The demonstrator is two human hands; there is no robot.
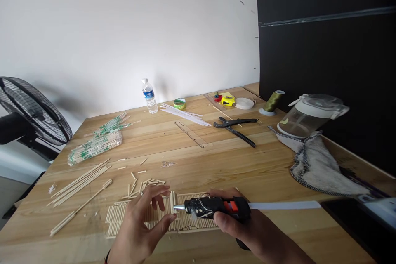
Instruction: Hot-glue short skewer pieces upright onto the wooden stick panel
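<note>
My right hand [232, 214] is wrapped around a black glue gun [213, 206], with a white glue stick [284, 205] coming out of its back. The metal nozzle points left at some short wooden sticks [173, 202] standing out from a mat of sticks [198, 214]. My left hand [147, 218] is beside those sticks, fingers curved and apart, the thumb tip close to their lower end. Whether the thumb touches them I cannot tell. Part of the mat is hidden by both hands and the glue gun.
Loose cut sticks [148, 183] lie behind the mat, long sticks [82, 183] to the left. Farther back are packaged sticks [95, 146], a water bottle [149, 95], a ruler [189, 134] and black cutters [236, 126]. A jug [309, 115] stands right; a fan [34, 111] stands left.
</note>
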